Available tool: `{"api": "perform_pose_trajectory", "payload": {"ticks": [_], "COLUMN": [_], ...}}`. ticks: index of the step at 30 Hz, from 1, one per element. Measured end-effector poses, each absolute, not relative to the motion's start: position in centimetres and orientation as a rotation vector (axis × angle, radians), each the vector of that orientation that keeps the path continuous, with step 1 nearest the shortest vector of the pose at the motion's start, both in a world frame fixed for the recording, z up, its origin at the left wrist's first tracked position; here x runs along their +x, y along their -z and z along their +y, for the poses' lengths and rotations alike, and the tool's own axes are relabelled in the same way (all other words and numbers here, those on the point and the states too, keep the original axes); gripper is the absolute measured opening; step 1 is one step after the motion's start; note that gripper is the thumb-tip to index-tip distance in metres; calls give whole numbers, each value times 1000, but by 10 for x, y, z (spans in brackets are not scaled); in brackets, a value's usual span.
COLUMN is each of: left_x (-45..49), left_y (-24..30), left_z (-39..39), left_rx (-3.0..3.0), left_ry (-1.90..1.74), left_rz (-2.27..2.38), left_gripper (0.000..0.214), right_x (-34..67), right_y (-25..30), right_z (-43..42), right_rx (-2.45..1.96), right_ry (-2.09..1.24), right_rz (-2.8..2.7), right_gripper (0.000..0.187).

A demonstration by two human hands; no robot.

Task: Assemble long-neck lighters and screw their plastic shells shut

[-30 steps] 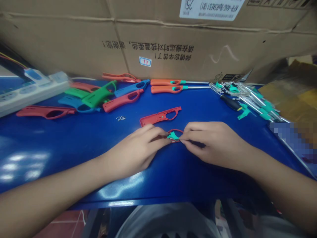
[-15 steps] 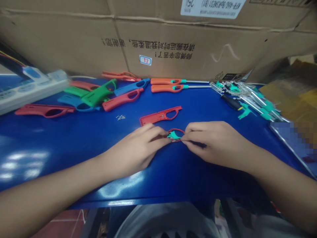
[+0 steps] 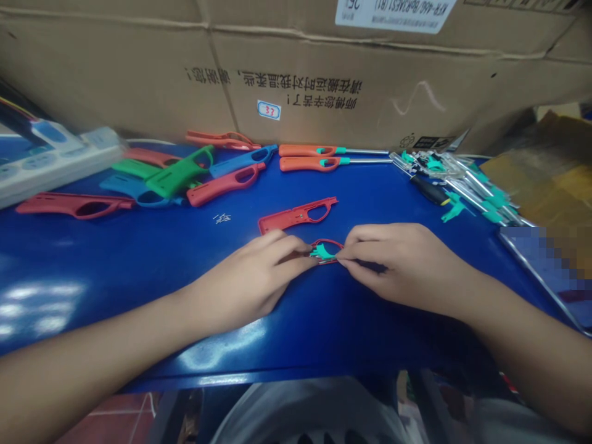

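Both my hands hold a red lighter half-shell [image 3: 329,242] low over the blue table, with a green trigger [image 3: 322,251] sitting in it. My left hand [image 3: 263,277] is closed on its left end, hiding most of the handle. My right hand [image 3: 398,265] pinches the right end with thumb and fingertips, beside the trigger. Just beyond them lies another red half-shell [image 3: 298,216], its inner side up. Whether a small part is between my fingertips is hidden.
Two assembled orange lighters [image 3: 308,163] lie by the cardboard box [image 3: 296,61]. Coloured shells [image 3: 171,176] and a white power strip [image 3: 55,163] are at the left, tiny pins [image 3: 222,218] nearer. Metal tubes with green parts [image 3: 476,185] and a black-handled screwdriver [image 3: 430,190] lie right.
My hands keep the same grip on the red half-shell and have barely moved. The whole view has shifted slightly.
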State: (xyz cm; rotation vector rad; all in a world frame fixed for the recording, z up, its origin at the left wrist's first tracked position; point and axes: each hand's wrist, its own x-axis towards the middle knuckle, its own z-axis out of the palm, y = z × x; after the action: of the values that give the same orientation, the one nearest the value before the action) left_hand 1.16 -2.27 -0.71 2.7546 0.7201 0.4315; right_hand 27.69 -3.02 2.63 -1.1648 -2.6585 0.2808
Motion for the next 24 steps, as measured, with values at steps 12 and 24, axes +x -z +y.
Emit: {"api": "perform_pose_trajectory", "payload": {"ticks": [12,24], "left_x": [11,12], "left_y": [7,6], "left_z": [-23,-23], "left_rx": [2768,2765], "left_ry": [-430,-434], "left_rz": [719,727], "left_gripper": [45,43], "right_x": [277,276], "right_y": [-29,-24], "right_z": [-32,-36], "right_rx": [-1206,-1205], "right_ry": [-302,-68], "right_rz": [-2697,-2715], "right_gripper": [21,23]}}
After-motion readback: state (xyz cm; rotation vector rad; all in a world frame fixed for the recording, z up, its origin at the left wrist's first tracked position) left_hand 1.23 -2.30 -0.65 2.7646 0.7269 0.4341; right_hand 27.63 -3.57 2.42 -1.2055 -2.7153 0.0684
